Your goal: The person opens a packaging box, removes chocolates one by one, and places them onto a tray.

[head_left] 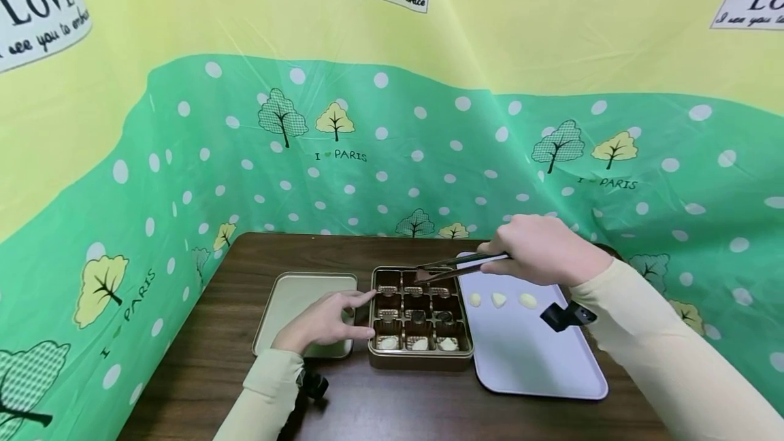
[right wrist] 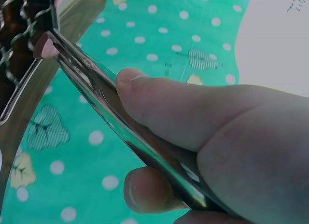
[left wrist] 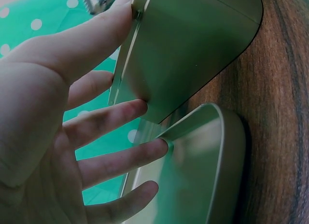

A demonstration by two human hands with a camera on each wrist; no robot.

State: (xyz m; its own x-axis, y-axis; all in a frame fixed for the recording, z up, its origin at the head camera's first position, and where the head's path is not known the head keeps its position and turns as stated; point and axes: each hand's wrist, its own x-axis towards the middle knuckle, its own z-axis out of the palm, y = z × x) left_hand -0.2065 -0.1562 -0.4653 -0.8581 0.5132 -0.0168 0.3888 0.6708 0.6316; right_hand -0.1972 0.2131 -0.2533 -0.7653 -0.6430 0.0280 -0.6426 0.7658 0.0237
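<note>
A tin box with brown compartments stands on the table. Its front row holds white pieces; dark pieces sit in the middle row. My left hand touches the box's left side with fingers spread, thumb and a fingertip at its edge. Metal tongs are pinched between thumb and fingers of my right hand. Between the tong tips is a small pinkish-brown piece, over the box's back row.
Left of the box lies its shallow lid. A pale lavender tray on the right carries three cream-coloured pieces. Behind the dark wooden table hangs a green and yellow printed curtain.
</note>
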